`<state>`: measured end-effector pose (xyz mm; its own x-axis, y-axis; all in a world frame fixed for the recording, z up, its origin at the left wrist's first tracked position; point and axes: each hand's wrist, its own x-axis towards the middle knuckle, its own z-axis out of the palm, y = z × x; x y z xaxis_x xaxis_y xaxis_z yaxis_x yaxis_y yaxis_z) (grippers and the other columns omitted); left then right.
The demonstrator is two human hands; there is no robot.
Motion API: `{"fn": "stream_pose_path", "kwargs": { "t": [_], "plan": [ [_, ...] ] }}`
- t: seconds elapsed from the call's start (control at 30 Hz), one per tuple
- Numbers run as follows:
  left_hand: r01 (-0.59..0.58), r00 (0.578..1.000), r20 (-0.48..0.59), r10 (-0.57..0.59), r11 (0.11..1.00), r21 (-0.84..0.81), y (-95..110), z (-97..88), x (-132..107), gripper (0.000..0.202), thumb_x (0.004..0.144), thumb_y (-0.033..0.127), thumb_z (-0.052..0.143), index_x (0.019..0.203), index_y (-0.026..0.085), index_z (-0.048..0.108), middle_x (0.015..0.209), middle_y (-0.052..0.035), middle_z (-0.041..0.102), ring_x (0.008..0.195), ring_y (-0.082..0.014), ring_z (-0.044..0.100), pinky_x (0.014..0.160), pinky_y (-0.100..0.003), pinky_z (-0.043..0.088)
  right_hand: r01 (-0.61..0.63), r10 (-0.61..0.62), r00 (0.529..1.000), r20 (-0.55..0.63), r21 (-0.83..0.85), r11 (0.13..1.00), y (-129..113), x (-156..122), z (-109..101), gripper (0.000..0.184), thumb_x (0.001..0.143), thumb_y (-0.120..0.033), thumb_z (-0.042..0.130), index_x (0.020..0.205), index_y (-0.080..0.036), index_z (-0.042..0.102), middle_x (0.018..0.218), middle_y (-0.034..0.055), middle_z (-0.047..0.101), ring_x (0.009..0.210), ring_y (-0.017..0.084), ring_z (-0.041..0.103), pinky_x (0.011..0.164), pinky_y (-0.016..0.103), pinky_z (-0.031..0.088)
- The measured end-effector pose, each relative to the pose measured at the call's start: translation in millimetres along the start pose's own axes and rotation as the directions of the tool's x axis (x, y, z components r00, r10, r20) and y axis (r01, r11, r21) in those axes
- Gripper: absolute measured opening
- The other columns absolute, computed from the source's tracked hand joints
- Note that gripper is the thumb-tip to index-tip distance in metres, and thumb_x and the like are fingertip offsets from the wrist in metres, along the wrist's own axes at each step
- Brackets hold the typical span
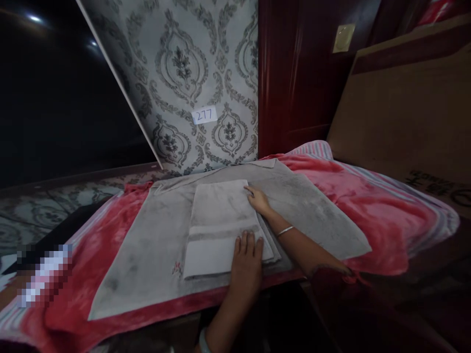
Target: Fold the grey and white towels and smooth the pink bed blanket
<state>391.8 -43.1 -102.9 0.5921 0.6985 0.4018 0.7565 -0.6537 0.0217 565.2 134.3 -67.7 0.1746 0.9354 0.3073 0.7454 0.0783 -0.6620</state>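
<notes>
Left hand (247, 264): flat on folded towel (220, 208)
Right hand (259, 200): at its far-right corner
Beneath: grey cloth (142, 255) over red blanket (86, 287)

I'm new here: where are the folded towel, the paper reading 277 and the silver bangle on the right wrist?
Folded towel (221, 213): head view, middle of its top layer.
Paper reading 277 (204, 114): head view, its handwritten number.
Silver bangle (285, 230): head view, middle of its visible band.

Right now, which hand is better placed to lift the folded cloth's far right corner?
The right hand, probably: it's at that corner; the left hand rests on the folded cloth, nearer the camera.
</notes>
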Motion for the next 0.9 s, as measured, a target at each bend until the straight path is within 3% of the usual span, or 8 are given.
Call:
{"fn": "stream_pose_path", "kwargs": {
  "t": [0.13, 0.23, 0.33, 0.43, 0.5, 0.57, 0.67, 0.9],
  "plan": [
    [-0.034, 0.993, 0.106, 0.057, 0.978, -0.208, 9, -32.2, -9, 0.057, 0.086, 0.009, 0.053, 0.143, 0.020, 0.055, 0.154, -0.0148, 0.047, 0.148, -0.0323, 0.035, 0.119, -0.060, 0.033, 0.015, -0.015, 1.000, -0.006, -0.007, 1.000, 0, -2, 0, 0.052, 0.091, -0.012, 0.049, 0.141, -0.017, 0.060, 0.138, 0.0110, 0.062, 0.125, 0.025, 0.057, 0.109, 0.036, 0.042],
    [-0.038, 0.986, 0.119, 0.115, 0.857, -0.513, -5, -63.8, -18, 0.044, 0.091, 0.019, 0.055, 0.132, 0.028, 0.065, 0.144, -0.0078, 0.060, 0.140, -0.0244, 0.049, 0.118, -0.051, 0.038, 0.026, -0.026, 1.000, -0.017, -0.010, 1.000, 1, -4, 0, 0.050, 0.091, -0.012, 0.048, 0.140, -0.018, 0.060, 0.136, 0.0101, 0.063, 0.124, 0.024, 0.058, 0.108, 0.036, 0.042],
    [0.102, 0.987, -0.026, -0.160, 0.738, -0.667, -45, -91.2, -22, 0.033, 0.093, 0.025, 0.053, 0.119, 0.027, 0.073, 0.130, -0.0071, 0.070, 0.127, -0.0229, 0.060, 0.114, -0.047, 0.043, 0.040, -0.040, 0.999, -0.026, -0.009, 0.999, 1, -5, 1, 0.050, 0.091, -0.011, 0.048, 0.139, -0.016, 0.061, 0.137, 0.0107, 0.062, 0.125, 0.024, 0.057, 0.109, 0.036, 0.042],
    [0.298, 0.779, -0.181, -0.601, 0.608, -0.736, -100, -105.4, -20, 0.030, 0.084, 0.026, 0.065, 0.112, 0.023, 0.075, 0.128, -0.0083, 0.070, 0.126, -0.0273, 0.058, 0.114, -0.047, 0.041, 0.052, -0.052, 0.998, -0.039, -0.002, 0.999, 1, -5, 2, 0.049, 0.091, -0.010, 0.048, 0.138, -0.013, 0.061, 0.140, 0.0125, 0.060, 0.129, 0.024, 0.054, 0.111, 0.035, 0.040],
    [0.418, 0.620, -0.053, -0.783, 0.387, -0.822, -133, -105.7, -17, 0.038, 0.075, 0.025, 0.074, 0.112, 0.020, 0.074, 0.125, -0.0107, 0.071, 0.116, -0.0277, 0.064, 0.100, -0.041, 0.050, 0.057, -0.057, 0.997, -0.047, 0.002, 0.998, 1, -5, 3, 0.049, 0.091, -0.010, 0.048, 0.137, -0.014, 0.062, 0.141, 0.0111, 0.059, 0.130, 0.023, 0.054, 0.112, 0.034, 0.039],
    [0.484, 0.559, 0.170, -0.812, 0.153, -0.862, -158, -100.9, -15, 0.046, 0.069, 0.029, 0.080, 0.113, 0.016, 0.072, 0.115, -0.0124, 0.074, 0.102, -0.0259, 0.068, 0.084, -0.033, 0.054, 0.056, -0.056, 0.997, -0.056, 0.002, 0.998, 2, -5, 4, 0.048, 0.091, -0.010, 0.049, 0.136, -0.017, 0.063, 0.140, 0.0092, 0.061, 0.128, 0.023, 0.056, 0.111, 0.035, 0.040],
    [0.534, 0.577, 0.370, -0.728, -0.006, -0.845, -179, -92.1, -5, 0.060, 0.061, 0.041, 0.086, 0.111, 0.011, 0.072, 0.094, -0.0106, 0.076, 0.085, -0.0236, 0.070, 0.070, -0.028, 0.052, 0.060, -0.060, 0.996, -0.067, -0.002, 0.998, 3, -3, 6, 0.047, 0.090, -0.011, 0.049, 0.135, -0.017, 0.064, 0.137, 0.0091, 0.063, 0.125, 0.022, 0.058, 0.109, 0.035, 0.042],
    [0.559, 0.636, 0.423, -0.645, 0.008, -0.829, -196, -85.0, 55, 0.054, 0.054, 0.041, 0.088, 0.095, 0.010, 0.072, 0.079, -0.0098, 0.075, 0.081, -0.0253, 0.071, 0.073, -0.033, 0.055, 0.082, -0.083, 0.993, -0.089, -0.007, 0.997, 6, 0, 10, 0.048, 0.089, -0.011, 0.050, 0.133, -0.019, 0.066, 0.133, 0.0092, 0.066, 0.123, 0.021, 0.060, 0.109, 0.035, 0.043]
  ]
}}
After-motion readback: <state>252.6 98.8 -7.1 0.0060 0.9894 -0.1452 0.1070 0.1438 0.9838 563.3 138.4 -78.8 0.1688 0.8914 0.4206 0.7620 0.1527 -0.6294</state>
